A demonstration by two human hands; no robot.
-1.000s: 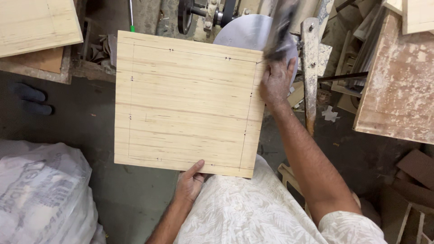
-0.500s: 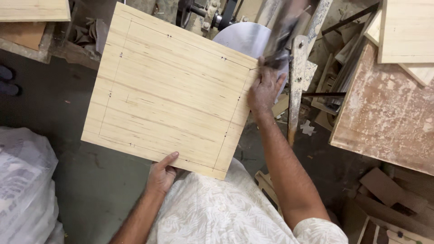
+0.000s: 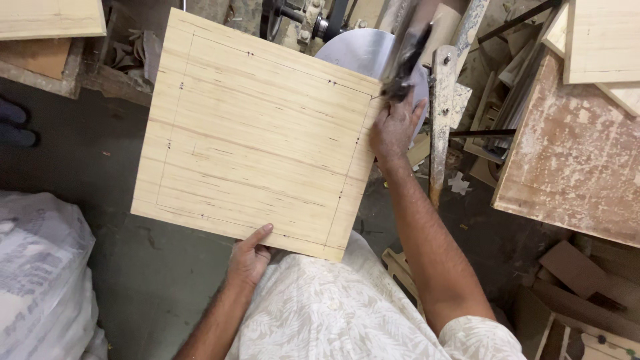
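The square wooden board (image 3: 257, 133) is held flat in front of the person, turned a little so its corners point up-left and down-right; it has no clear long axis, and its grain runs across from left to right. Thin pencil lines run just inside its edges.

The board's far right corner sits over the round metal saw table (image 3: 363, 57), touching the blurred saw blade guide (image 3: 403, 57). To the board's left the dark floor (image 3: 80, 173) is open, with a white sack (image 3: 40, 280) below the near left corner. To its right, a paint-flecked upright bar (image 3: 439, 120) and a worn brown panel (image 3: 573, 153) stand close.

The left hand (image 3: 248, 257) grips the near edge, thumb lying on top and fingers tucked underneath. The right hand (image 3: 395, 127) is closed on the right edge beside the blade guide, fingers curled over it.
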